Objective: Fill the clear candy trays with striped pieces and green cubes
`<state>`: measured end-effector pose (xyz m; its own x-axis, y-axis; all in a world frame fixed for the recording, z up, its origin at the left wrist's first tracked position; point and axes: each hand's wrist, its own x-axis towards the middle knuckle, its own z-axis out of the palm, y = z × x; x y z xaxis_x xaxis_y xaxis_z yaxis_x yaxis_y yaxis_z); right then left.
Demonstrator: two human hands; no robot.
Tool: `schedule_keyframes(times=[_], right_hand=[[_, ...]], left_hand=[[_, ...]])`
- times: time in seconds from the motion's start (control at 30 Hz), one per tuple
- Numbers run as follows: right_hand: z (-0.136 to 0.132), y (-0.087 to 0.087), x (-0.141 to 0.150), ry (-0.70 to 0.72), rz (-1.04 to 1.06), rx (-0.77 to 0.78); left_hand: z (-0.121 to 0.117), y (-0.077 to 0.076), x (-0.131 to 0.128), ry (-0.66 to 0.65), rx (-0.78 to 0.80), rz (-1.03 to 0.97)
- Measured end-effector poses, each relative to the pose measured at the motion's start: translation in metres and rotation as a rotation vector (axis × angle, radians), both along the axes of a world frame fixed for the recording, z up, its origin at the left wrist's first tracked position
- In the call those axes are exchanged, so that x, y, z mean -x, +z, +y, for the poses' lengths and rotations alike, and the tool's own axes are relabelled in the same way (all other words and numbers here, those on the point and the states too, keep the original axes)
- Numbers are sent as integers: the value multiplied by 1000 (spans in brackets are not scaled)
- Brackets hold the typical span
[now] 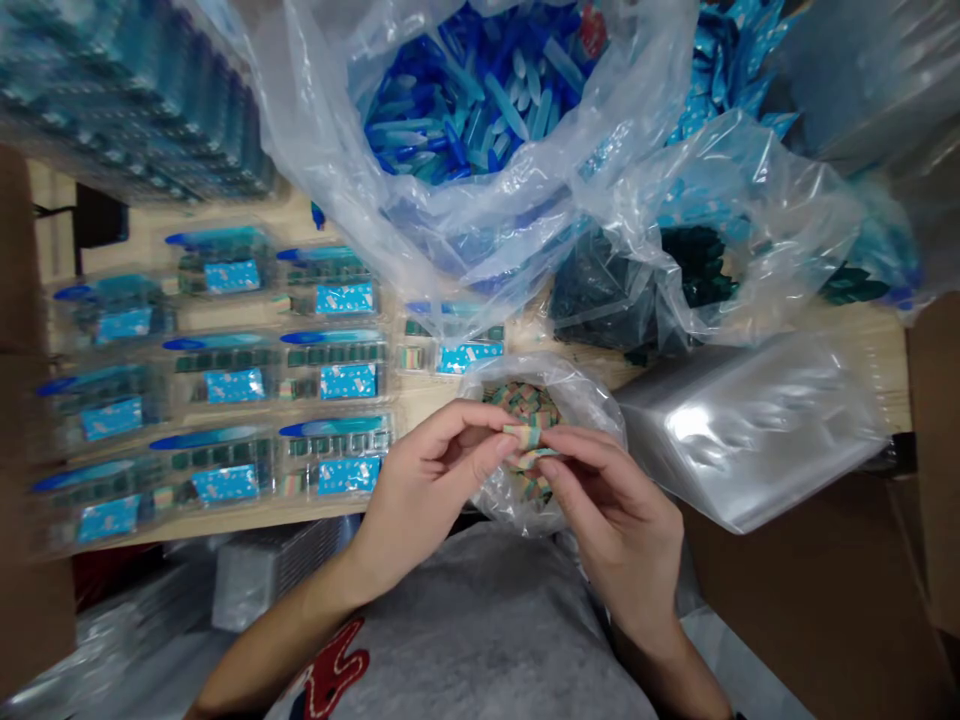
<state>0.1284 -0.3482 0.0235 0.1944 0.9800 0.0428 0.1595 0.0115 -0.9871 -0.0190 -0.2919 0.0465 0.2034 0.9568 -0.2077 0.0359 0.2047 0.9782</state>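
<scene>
Over a clear plastic bag (600, 400) of small striped blocks (525, 400), my two hands meet. My left hand (442, 480) pinches a small block (517, 432) striped in cream, green and pinkish tones between thumb and forefinger. My right hand (615, 510) closes its thumb and fingers on the right end of the striped pieces, where a second striped block (534, 457) shows just below the first. The fingertips hide part of both pieces, so whether they are joined I cannot tell.
Filled clear blister trays (234, 385) with blue packets stand in rows at left; more are stacked (150, 100) behind. A large bag (315, 130) of blue pointed pieces (465, 100) is at the back. Dark green pieces (697, 265) and clear plastic sleeves (757, 430) lie right.
</scene>
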Motion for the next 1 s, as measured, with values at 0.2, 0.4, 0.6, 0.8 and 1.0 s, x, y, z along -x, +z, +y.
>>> schedule_keyframes(times=[0.2, 0.4, 0.6, 0.8, 1.0], right_hand=[[4, 2, 4, 11, -51, -69], [2, 2, -1, -24, 34, -92], [4, 1, -5, 34, -128, -166], [4, -5, -9, 6, -63, -73], [0, -10, -22, -134, 32, -32]], left_hand=[[-3, 3, 0, 69, -5, 38], [5, -1, 6, 56, -77, 140], [2, 1, 13, -220, -196, 242], [12, -2, 11, -327, -273, 205], [24, -33, 8, -562, -321, 413]])
